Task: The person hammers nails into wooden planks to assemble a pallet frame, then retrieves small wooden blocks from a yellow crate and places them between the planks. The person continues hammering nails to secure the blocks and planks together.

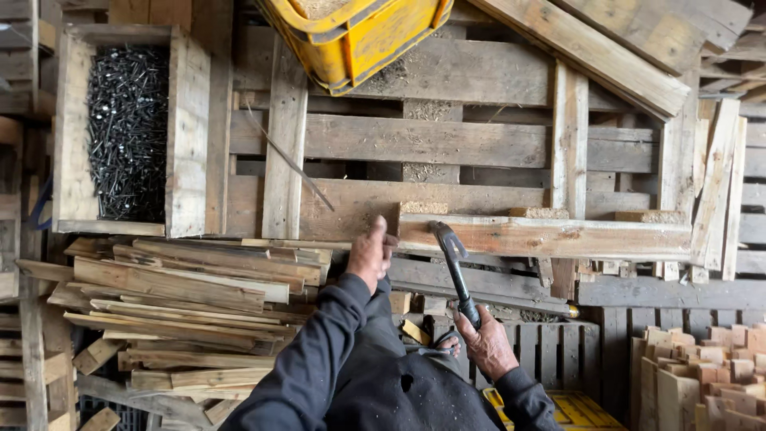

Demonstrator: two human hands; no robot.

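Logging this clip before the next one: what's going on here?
A person in dark sleeves works at a wooden pallet. The left hand presses on the end of a long plank lying across the pallet. The right hand grips a hammer by its handle, with the head against the plank's near edge. A wooden box of dark nails sits to the left above a pile of wood strips; a yellow crate rests at the top.

The yellow crate (pixel 355 36) is cut off by the top edge, the yellow thing (pixel 570 409) at the bottom is partly hidden behind the right hand (pixel 488 343) and its sleeve, and the nails in the wooden box (pixel 187 136) at upper left are too tiny to tell apart.
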